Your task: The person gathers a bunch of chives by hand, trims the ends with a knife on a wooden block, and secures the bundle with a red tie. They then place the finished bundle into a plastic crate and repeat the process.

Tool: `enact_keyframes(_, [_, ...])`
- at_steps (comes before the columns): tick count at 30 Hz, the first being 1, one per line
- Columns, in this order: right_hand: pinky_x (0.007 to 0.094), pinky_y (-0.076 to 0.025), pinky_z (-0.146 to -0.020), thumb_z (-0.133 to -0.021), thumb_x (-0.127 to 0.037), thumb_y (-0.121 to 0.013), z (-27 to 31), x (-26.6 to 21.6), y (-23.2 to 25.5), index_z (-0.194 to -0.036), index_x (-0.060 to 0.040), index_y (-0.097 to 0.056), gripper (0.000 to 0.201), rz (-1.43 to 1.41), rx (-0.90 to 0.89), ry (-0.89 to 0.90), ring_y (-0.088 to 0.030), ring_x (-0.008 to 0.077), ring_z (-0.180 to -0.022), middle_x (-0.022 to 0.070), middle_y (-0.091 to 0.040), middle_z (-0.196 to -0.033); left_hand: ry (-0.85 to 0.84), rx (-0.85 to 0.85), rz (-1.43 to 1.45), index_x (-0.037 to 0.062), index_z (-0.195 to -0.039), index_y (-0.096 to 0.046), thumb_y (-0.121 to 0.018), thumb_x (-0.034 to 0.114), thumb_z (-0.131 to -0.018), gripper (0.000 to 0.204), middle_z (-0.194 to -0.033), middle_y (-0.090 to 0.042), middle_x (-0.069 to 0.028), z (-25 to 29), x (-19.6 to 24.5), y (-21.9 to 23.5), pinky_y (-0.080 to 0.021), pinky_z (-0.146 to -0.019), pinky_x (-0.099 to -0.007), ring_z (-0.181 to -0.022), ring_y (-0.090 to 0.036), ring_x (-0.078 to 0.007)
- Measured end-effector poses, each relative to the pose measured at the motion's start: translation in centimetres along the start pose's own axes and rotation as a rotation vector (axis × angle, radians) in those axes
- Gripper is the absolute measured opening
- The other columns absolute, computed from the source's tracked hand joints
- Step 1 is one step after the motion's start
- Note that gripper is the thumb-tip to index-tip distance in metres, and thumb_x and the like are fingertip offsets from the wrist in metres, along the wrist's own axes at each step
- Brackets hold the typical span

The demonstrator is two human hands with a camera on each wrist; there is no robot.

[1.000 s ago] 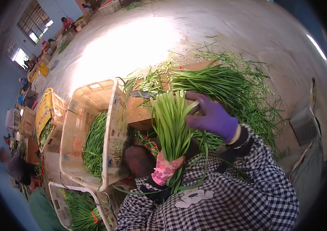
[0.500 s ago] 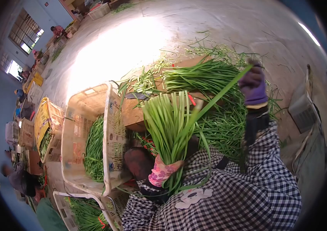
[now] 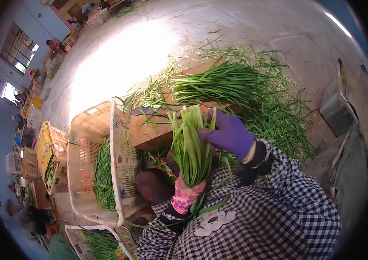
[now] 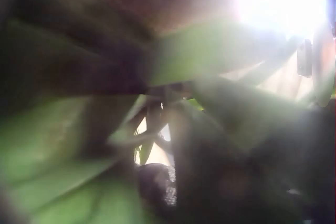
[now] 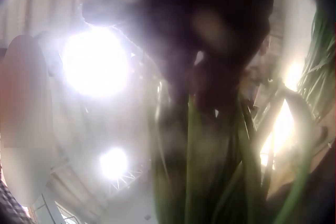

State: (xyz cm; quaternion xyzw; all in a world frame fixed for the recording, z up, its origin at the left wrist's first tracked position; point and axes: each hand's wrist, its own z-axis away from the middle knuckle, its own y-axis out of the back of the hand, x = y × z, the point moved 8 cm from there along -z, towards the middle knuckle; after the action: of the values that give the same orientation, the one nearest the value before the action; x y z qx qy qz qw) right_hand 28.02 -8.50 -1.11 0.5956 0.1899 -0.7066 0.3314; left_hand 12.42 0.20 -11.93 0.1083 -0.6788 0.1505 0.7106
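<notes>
In the head view, the left hand [image 3: 187,197], in a pink flowered glove, grips a bunch of long green stalks [image 3: 191,151] low down. Their pale ends fan upward, and leaves hang below the fist. The purple-gloved right hand [image 3: 229,134] is at the upper right of the bunch, its fingers and thumb pinching stalks near the pale ends. In the right wrist view the right hand [image 5: 210,29] is dark and blurred above the stalks [image 5: 194,166]. Blurred green leaves [image 4: 58,155] fill much of the left wrist view, where the left hand cannot be made out.
A pile of green stalks [image 3: 223,84] lies on a cardboard box [image 3: 151,132] ahead, with loose greens [image 3: 283,125] to its right. At the left stands a white crate [image 3: 115,173] holding greens; another crate [image 3: 75,242] is below it. People and containers line the far left wall.
The right hand swung out to the right with a long leaf, then came back to the bunch without that leaf visible. The left hand keeps its grip. The head view has shifted slightly.
</notes>
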Motion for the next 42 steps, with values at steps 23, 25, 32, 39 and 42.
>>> enact_keyframes(23, [0.0358,-0.045,-0.088,-0.079,-0.03,-0.06,7.2,9.8,24.0,-0.12,0.004,-0.048,0.054,0.967,0.368,-0.245,-0.056,0.0272,-0.104,0.0231,-0.056,-0.114,0.379,-0.282,0.573,0.0023,-0.109,-0.052,-0.059,-0.007,-0.068,0.042,-0.089,-0.062,-0.0089,0.4,0.7,0.0,-0.05,-0.053,-0.0289,-0.07,-0.061,-0.018])
enact_keyframes(25, [0.0366,-0.041,-0.097,-0.086,-0.034,-0.055,3.5,9.0,14.1,-0.125,0.0043,-0.042,0.057,0.035,-0.098,-0.01,-0.049,0.0268,-0.114,0.0201,-0.048,-0.126,0.33,-0.36,-0.162,0.0009,-0.103,-0.055,-0.059,-0.009,-0.067,0.038,-0.086,-0.062,-0.0072,0.1,-0.5,0.7,-0.05,-0.052,-0.0281,-0.067,-0.061,-0.0168])
enact_keyframes(32, [0.0266,-0.05,-0.064,-0.081,-0.027,-0.062,-0.2,4.1,-0.4,-0.123,-0.0033,-0.046,0.051,0.051,-0.356,0.137,-0.061,0.0156,-0.076,0.0074,-0.062,-0.087,0.152,-0.273,-0.108,0.0043,-0.099,-0.06,-0.062,-0.004,-0.067,0.033,-0.086,-0.064,-0.0067,0.2,2.3,-0.4,-0.05,-0.057,-0.027,-0.069,-0.062,-0.0147])
enact_keyframes(39, [0.0184,-0.041,-0.047,-0.084,-0.017,-0.057,0.9,5.1,3.3,-0.114,-0.0057,-0.055,0.032,-0.154,0.172,0.24,-0.055,0.006,-0.061,0.0005,-0.059,-0.078,0.303,-0.218,0.145,0.0023,-0.105,-0.055,-0.06,-0.009,-0.07,0.036,-0.084,-0.062,-0.0061,-0.1,1.5,-0.9,-0.048,-0.052,-0.0262,-0.063,-0.058,-0.0155])
enact_keyframes(42, [0.0144,-0.039,-0.048,-0.086,-0.022,-0.056,-1.1,10.6,9.3,-0.12,-0.0037,-0.052,0.039,-1.3,0.142,0.258,-0.055,0.0036,-0.073,-0.0007,-0.055,-0.08,0.322,-0.255,0.104,0.0023,-0.099,-0.054,-0.06,-0.009,-0.074,0.028,-0.079,-0.06,-0.0056,-0.1,2.3,-2.0,-0.043,-0.045,-0.0254,-0.058,-0.055,-0.0141])
